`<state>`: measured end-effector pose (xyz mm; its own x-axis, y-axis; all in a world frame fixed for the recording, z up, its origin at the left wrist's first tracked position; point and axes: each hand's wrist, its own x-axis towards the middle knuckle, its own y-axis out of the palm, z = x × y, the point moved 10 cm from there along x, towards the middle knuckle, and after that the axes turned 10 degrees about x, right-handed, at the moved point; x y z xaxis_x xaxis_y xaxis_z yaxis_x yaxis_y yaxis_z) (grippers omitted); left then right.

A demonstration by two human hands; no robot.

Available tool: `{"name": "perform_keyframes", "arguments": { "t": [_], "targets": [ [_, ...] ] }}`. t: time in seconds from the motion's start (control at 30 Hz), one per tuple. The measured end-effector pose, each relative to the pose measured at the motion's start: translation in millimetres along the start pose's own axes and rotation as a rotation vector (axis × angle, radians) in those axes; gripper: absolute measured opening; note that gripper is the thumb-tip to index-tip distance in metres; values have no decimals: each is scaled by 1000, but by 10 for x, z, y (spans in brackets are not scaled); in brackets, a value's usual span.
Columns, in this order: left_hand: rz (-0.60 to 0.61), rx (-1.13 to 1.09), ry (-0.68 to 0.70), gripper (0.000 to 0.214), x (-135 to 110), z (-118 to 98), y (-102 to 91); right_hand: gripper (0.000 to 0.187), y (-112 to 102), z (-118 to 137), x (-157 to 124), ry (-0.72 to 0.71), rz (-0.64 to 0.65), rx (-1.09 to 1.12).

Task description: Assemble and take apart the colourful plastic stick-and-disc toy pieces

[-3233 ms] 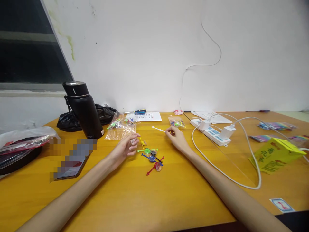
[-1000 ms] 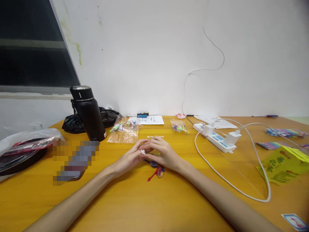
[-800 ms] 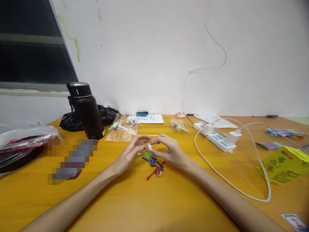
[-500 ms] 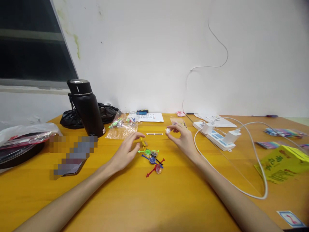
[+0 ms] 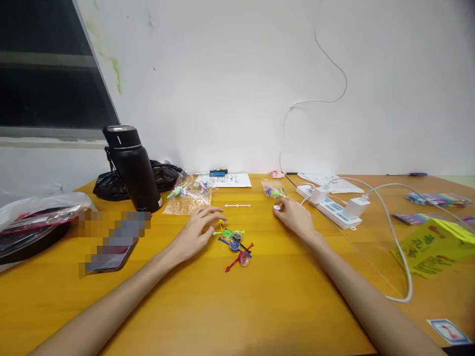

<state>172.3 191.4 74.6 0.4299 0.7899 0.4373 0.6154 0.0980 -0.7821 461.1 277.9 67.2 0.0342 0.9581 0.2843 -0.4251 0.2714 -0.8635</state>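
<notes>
My left hand (image 5: 195, 231) rests on the yellow table (image 5: 230, 306) with its fingers stretched out, the fingertips at a small yellow plastic piece (image 5: 220, 223). Just right of it lies a cluster of coloured arrow-shaped plastic toys with round discs (image 5: 234, 244). My right hand (image 5: 295, 217) lies further right, its fingers curled round a small white piece (image 5: 276, 207) at the fingertips. A white arrow stick (image 5: 237, 205) lies between the hands, further back. A small clear bag of coloured parts (image 5: 273, 189) sits just beyond my right hand.
A black flask (image 5: 131, 168) and a black bag (image 5: 159, 176) stand back left, beside a larger clear bag (image 5: 188, 199). A phone (image 5: 107, 257) lies left. A white power strip (image 5: 328, 206) with chargers and cable (image 5: 397, 247) lies right, near a yellow packet (image 5: 430, 244).
My hands were together over the toys with the small white piece between them. My right hand then carried it off to the right and down to the table; my left hand stayed by the toys.
</notes>
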Motion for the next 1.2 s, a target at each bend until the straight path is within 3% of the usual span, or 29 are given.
{"name": "perform_keyframes", "arguments": {
  "t": [0.17, 0.27, 0.4, 0.6, 0.83, 0.97, 1.1, 1.2],
  "targets": [
    [41, 71, 4, 49, -7, 37, 72, 40, -55, 156, -50, -75, -68, -49],
    [13, 42, 3, 34, 10, 45, 51, 35, -77, 344, -91, -187, -117, 16],
    [-44, -11, -41, 6, 29, 120, 3, 26, 16, 561, -141, -309, -43, 260],
    [-59, -44, -135, 4, 6, 232, -11, 20, 85, 857, -280, -472, 37, 454],
    [-322, -184, -213, 19, 0, 262, -307, 19, -4, 996, -384, -513, 29, 584],
    [-358, -390, -201, 15, 13, 270, -305, 21, 82, 1193, -534, -475, 163, 790],
    [-250, -500, -135, 13, 40, 112, -182, 29, 311, 1426, -743, -389, 415, 998],
    [-168, -468, -65, 15, 43, -70, -114, 31, 329, 1517, -824, -388, 435, 1054]
  ]
}}
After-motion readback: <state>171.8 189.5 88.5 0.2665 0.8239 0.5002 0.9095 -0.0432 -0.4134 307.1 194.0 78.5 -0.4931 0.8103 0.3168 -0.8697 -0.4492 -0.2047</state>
